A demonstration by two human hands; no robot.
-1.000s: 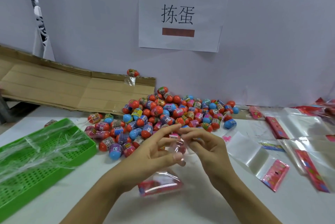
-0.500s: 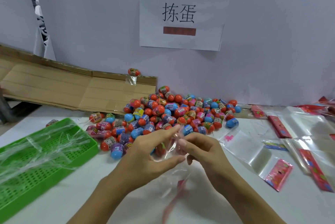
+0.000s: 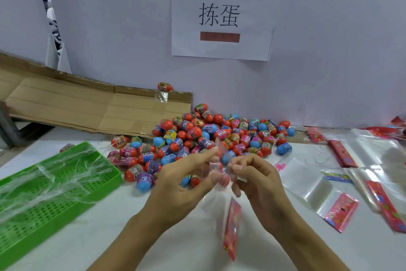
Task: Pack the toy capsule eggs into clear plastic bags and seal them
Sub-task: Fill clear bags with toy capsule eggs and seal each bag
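Two hands pinching one clear bag (image 3: 222, 200); left hand (image 3: 186, 185), right hand (image 3: 257, 176) gripping its top; bag hanging below fingertips; egg pile (image 3: 217, 136) lying behind.

You have bright, even, diffuse light, with only faint soft shadows under your hands on the white worktop (image 3: 92, 244). Glare streaks the crumpled clear film in the green perforated plastic tray (image 3: 66, 185) and the flat clear plastic bags (image 3: 373, 150) on the right. The clear bag with a red printed header (image 3: 231, 226) is motion-blurred. The wide lens bends the edges; the flattened brown cardboard sheet (image 3: 66, 106) looks slanted.
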